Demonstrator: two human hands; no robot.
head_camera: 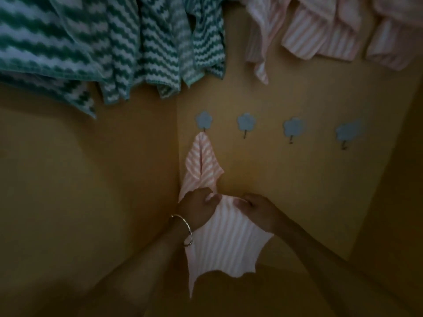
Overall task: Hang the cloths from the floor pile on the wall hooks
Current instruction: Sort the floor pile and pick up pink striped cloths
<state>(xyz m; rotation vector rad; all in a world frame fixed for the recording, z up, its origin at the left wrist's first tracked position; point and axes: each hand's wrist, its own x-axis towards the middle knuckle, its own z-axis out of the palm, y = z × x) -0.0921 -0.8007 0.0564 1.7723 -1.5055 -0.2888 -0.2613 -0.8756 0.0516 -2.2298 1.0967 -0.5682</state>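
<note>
Head view: the leftmost hook [203, 121], a pale blue flower shape with a small metal prong, sits just right of the wall corner [177, 145] where two yellow walls meet. From its prong hangs a hung cloth [201, 161], pink with white stripes, draped in a narrow point at the top and widening downward, its left edge close along the corner.

Directly below that hook, under the hung cloth's lower end, both hands grasp a held cloth [225, 243] of the same pink stripe. The left hand [198, 208] pinches the cloth's upper edge with curled fingers and thumb, and overlaps the bottom of the hung cloth. The right hand [256, 210] pinches the same upper edge a little to the right. The held cloth falls free beneath the hands, with a ragged lower edge and one long corner trailing down. Two bangles [183, 227] ring the left wrist.

To the right of the leftmost hook, in one row, stand the second hook [246, 122], third hook [292, 126] and fourth hook [348, 131], each with its prong showing against open yellow wall; the fourth is blurred.

Above and left of the leftmost hook, green zigzag cloths [114, 42] hang in a crowded row, their lower edges well above it. Above and right, more pink striped cloths [320, 30] hang bunched together.
</note>
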